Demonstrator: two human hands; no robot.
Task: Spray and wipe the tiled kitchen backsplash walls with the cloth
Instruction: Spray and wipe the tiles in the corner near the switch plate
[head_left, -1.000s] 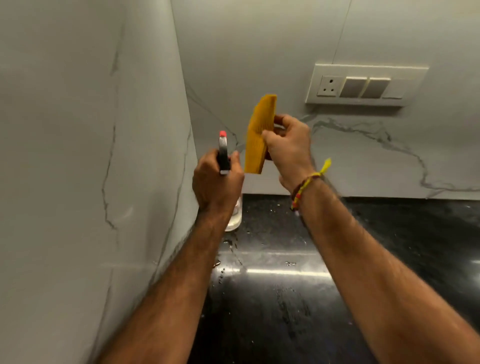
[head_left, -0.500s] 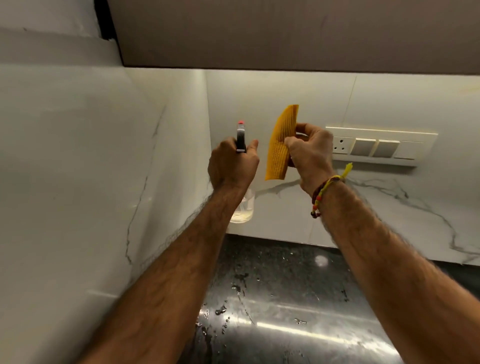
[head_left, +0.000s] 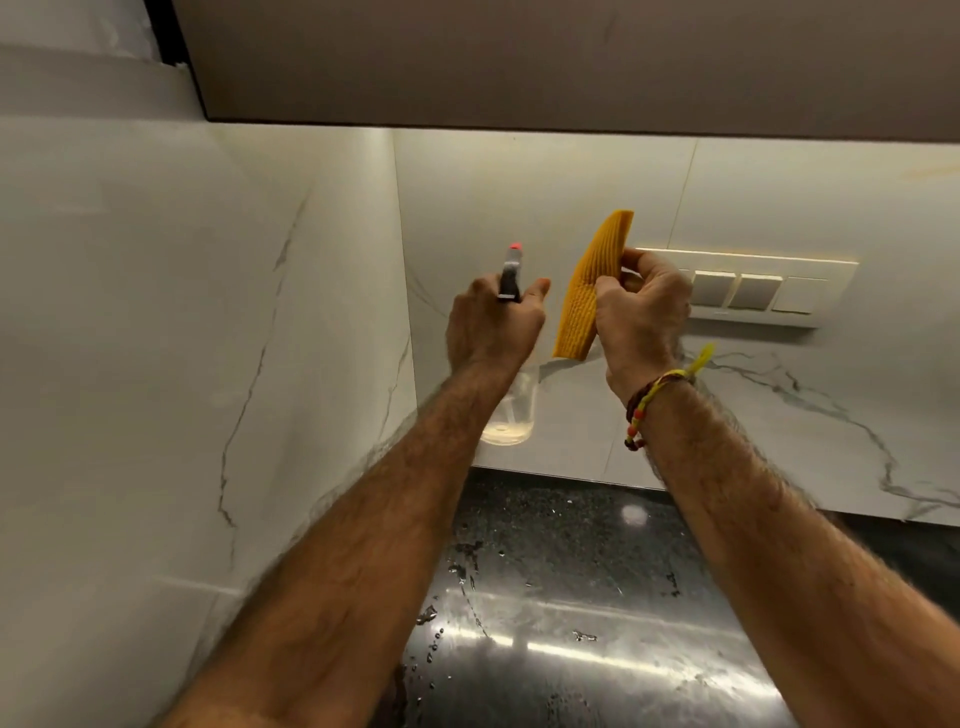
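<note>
The yellow cloth (head_left: 592, 291) is held up in the air, folded flat, close to the back wall (head_left: 519, 208) but not touching it. It is pinched by the right hand (head_left: 641, 317), thumb on one side and fingers on the other. Just beside it, the spray bottle (head_left: 511, 405) is gripped by the left hand (head_left: 491, 332), with the red tip (head_left: 514, 248) pointed at the corner where the back wall meets the side wall (head_left: 156, 312). The spraying step seems to be in hand. To do it well, the tip should be kept aimed at the tiles and away from the switch plate (head_left: 753, 288), which sits near the cloth. The cloth should then be pressed flat on the wet part. Water drops are seen on the dark desk (head_left: 571, 623) below.
</note>
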